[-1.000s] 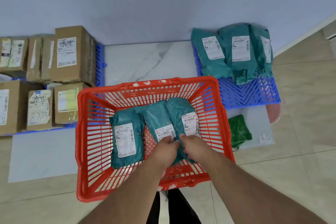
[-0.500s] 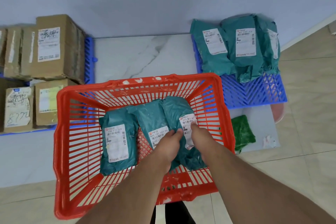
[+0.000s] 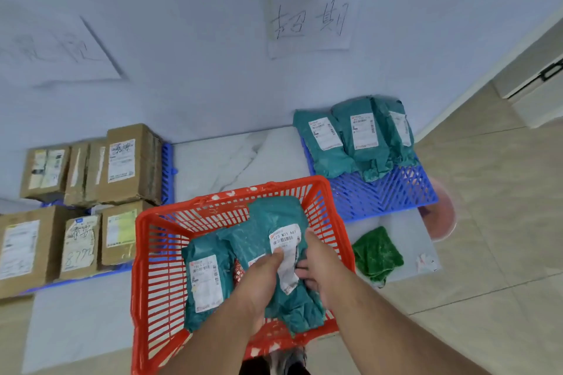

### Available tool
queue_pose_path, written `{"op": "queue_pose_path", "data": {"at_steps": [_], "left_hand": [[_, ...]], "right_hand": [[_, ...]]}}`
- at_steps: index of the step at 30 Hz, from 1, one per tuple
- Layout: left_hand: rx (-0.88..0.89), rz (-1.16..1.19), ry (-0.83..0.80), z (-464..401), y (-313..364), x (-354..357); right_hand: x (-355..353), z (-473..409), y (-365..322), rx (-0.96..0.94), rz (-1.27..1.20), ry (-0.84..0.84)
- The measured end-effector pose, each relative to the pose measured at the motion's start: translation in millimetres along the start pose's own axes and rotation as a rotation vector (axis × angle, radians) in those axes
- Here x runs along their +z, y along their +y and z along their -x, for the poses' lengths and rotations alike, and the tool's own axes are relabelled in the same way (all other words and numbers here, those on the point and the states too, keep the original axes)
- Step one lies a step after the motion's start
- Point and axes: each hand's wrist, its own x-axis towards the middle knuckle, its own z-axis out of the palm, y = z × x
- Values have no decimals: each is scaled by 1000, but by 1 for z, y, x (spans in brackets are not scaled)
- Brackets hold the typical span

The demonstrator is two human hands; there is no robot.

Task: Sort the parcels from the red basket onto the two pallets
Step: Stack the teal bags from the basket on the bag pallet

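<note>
A red basket (image 3: 158,259) stands on the floor in front of me. Both hands hold one teal parcel (image 3: 275,216) raised above the basket's right side. My left hand (image 3: 262,275) grips it from the left at its white label, and my right hand (image 3: 320,268) grips its right edge. Two more teal parcels lie in the basket: one at the left (image 3: 204,277), one in the middle (image 3: 243,243) partly hidden by my left hand. The right blue pallet (image 3: 384,195) carries three teal parcels (image 3: 350,137). The left blue pallet (image 3: 167,167) is loaded with several cardboard boxes (image 3: 128,161).
A green cloth (image 3: 376,253) lies on a pale mat right of the basket. Part of a pink disc (image 3: 441,210) shows beyond the right pallet's corner. A handwritten paper sign (image 3: 310,21) hangs on the wall above the right pallet, another (image 3: 54,49) above the left.
Both hands have lifted the rightmost teal parcel up out of the basket. The view has tilted up, bringing the wall signs into sight.
</note>
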Motion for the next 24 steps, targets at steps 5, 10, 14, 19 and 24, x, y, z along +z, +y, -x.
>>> {"op": "queue_pose_path", "data": {"at_steps": [5, 10, 14, 19, 24], "left_hand": [[103, -5, 28, 54, 5, -12], [156, -15, -11, 87, 9, -25], [236, -40, -51, 103, 22, -36], [398, -165, -103, 126, 51, -32], [478, -164, -172, 148, 81, -15]], "right_hand": [[9, 45, 2, -11, -26, -25], [19, 75, 9, -84, -42, -1], [19, 102, 6, -146, -103, -18], [14, 137, -15, -248, -150, 23], [-6, 152, -34, -368, -59, 100]]}}
